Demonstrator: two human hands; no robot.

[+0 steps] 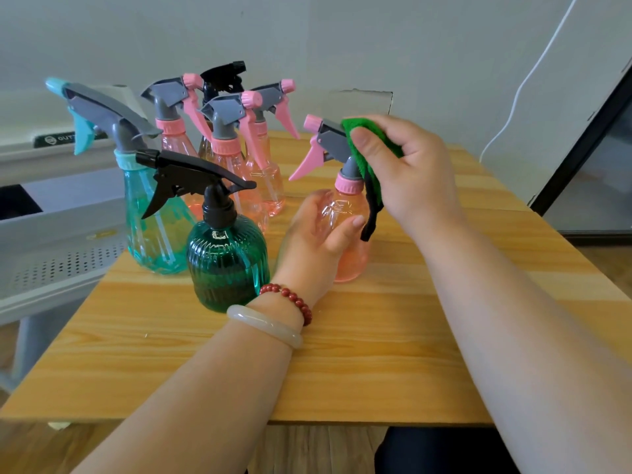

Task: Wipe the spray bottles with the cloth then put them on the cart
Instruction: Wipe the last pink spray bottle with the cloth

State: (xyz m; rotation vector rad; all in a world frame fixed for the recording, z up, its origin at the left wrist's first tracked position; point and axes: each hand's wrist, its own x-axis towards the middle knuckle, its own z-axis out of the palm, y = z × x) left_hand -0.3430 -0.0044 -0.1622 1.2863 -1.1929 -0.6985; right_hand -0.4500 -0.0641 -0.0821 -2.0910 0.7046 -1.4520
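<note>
I am on the first bottle, as far as I can judge. My left hand (314, 241) is curled round the belly of a pink spray bottle (349, 254), thumb across the front. Its base is at the worktop (376, 354) or just above it; I cannot tell which. My right hand (407, 169) pinches the green cloth (372, 131) between thumb and fingers and presses it onto the back of the grey sprayer head. A dark edge of the cloth hangs down beside the bottle's neck. So the head is being wiped, and the neck and body look to be left to do.

Six other bottles stand together on the worktop:
- a tall teal bottle (150, 217) at the left
- a dark green ribbed bottle (225, 261) just beside my left wrist
- three pink bottles (229, 159) behind them
- a black-topped bottle (222, 80) at the very back, mostly hidden

The cart (51, 261) is off the worktop's left edge. The part of its perforated shelf that I can see carries no bottle. By that I judge nothing has been put away yet, and nearly the whole job remains.

The only writing I can read is on a dark label (60, 138) at the far left. It has a round logo and letters that begin "OUT", and the teal sprayer hides the rest. I see no printed labels on the bottles. The dark green one has some raised marks near its shoulder, too small to make out.
</note>
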